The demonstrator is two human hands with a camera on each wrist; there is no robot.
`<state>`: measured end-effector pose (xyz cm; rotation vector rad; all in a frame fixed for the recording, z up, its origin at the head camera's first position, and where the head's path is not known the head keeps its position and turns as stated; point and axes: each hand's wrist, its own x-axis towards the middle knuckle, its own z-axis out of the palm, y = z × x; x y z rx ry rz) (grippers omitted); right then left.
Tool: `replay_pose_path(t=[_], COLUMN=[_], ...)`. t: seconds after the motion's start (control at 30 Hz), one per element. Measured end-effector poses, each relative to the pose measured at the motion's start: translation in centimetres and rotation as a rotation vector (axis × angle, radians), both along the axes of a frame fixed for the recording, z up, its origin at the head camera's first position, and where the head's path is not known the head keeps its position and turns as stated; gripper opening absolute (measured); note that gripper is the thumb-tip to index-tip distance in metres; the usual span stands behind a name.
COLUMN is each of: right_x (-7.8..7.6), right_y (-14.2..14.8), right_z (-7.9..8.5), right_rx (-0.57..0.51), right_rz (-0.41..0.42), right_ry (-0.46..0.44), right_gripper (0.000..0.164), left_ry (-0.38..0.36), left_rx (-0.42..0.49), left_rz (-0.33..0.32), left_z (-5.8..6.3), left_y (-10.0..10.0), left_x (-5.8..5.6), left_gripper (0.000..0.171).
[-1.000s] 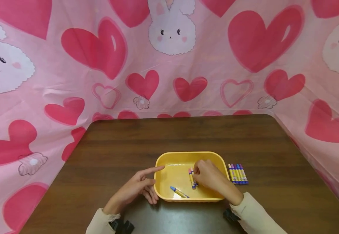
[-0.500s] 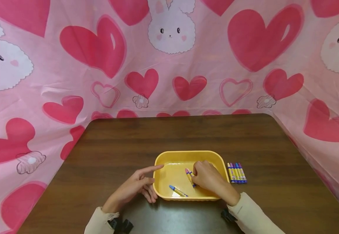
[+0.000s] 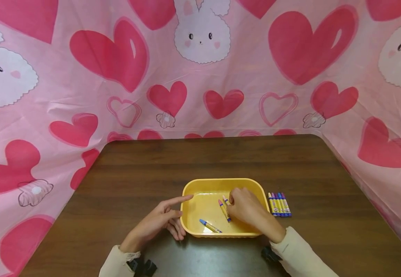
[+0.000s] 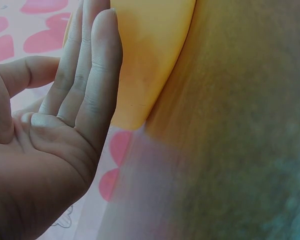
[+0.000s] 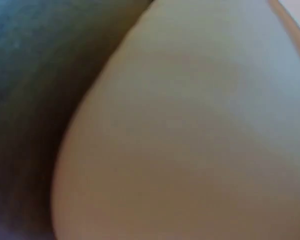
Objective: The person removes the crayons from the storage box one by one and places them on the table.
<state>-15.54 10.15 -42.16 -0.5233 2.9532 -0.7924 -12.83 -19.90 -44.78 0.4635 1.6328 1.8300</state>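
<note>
In the head view a yellow plastic tray (image 3: 200,206) sits on the table. My left hand (image 3: 160,217) is at its left end, the straight index finger over the rim and the other fingers beside the outer wall. In the left wrist view the same hand (image 4: 65,105) has its fingers extended by the tray (image 4: 150,55). My right hand (image 3: 247,207) reaches inside the tray with curled fingers, pinching a light-tipped crayon (image 3: 226,199) mostly hidden behind the fingertips. Close to its left lies a pink crayon (image 3: 224,211), slanted. A blue crayon (image 3: 210,226) lies near the tray's front wall.
A row of several crayons (image 3: 279,204) lies side by side on the table right of the tray. The dark wooden table (image 3: 145,165) backs onto a pink heart-patterned cloth (image 3: 200,77). A blurred pale surface fills most of the right wrist view.
The pink crayon has turned from nearly upright in view to a slant, its tip swinging left, away from the pinched crayon. The left hand keeps its place at the tray.
</note>
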Motion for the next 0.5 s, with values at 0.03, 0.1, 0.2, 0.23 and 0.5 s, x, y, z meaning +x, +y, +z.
replay_pose_path(t=[0.03, 0.1, 0.2, 0.23, 0.5], right_x=[0.0, -0.1, -0.2, -0.3, 0.1], right_y=[0.1, 0.3, 0.7, 0.8, 2.4], right_z=[0.2, 0.6, 1.4, 1.7, 3.4], right_rx=[-0.008, -0.022, -0.032, -0.034, -0.08], right_rz=[-0.003, -0.015, -0.034, -0.04, -0.114], right_ry=[0.006, 0.008, 0.033, 0.041, 0.092], right_gripper=[0.038, 0.039, 0.037, 0.035, 0.009], left_ry=[0.0, 0.001, 0.005, 0.006, -0.002], left_rx=[0.0, -0.001, -0.003, -0.004, -0.003], left_rz=[0.001, 0.001, 0.001, 0.002, -0.002], left_z=[0.0, 0.0, 0.0, 0.0, 0.0], left_y=[0.0, 0.0, 0.1, 0.0, -0.1], left_x=[0.0, 0.0, 0.0, 0.0, -0.1], left_gripper=[0.053, 0.053, 0.053, 0.053, 0.053])
